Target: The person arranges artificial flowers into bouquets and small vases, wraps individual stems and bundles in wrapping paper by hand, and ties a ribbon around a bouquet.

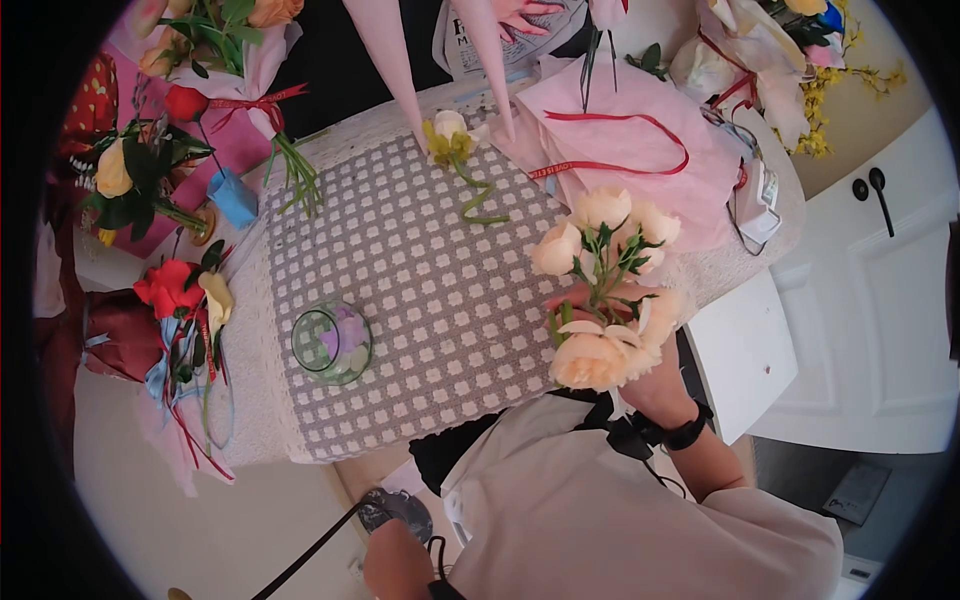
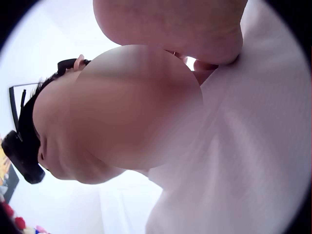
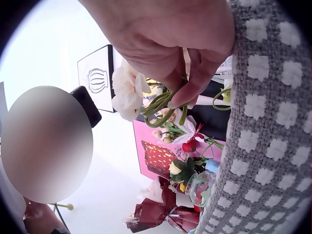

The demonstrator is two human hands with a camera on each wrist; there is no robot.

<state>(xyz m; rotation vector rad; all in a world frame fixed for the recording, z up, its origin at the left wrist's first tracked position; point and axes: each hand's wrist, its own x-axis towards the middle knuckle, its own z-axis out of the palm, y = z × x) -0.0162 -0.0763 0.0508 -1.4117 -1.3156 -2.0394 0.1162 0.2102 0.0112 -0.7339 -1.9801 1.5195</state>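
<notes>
- right hand (image 3: 170, 44): pinching curled green stems (image 3: 163, 105) between thumb and fingers; clearest in right wrist view, flower heads cover much of it in head view
- cream roses (image 1: 590, 365): bunch held up by right hand, over near right side of cloth-covered worktop (image 1: 430, 340), just beside pink wrapping sheets (image 1: 650, 150)
- left hand (image 1: 395, 560): low at bottom of head view, well apart from the bunch; fingers not readable there or in left wrist view, cannot tell if spread or closed
- loose white rose (image 1: 450, 122): on the cloth at far side, stem bent in a wavy curl, not with the bunch
- glass bowl (image 1: 345, 375): on the cloth, near left, purple bits inside
- step in hand, my read: holding and arranging the bunch
- to do it well: pinch where stems gather, firm on stems, no pressing on petals
- heads sit crowded round the hand, so turn the bunch slowly and space blooms one by one
- left hand would help: steady the stem ends while right adjusts
- stems look bendy, so shape in small bends, no yanking
- watch the red ribbon (image 1: 600, 166) on the sheets, could snag if bunch drags low
</notes>
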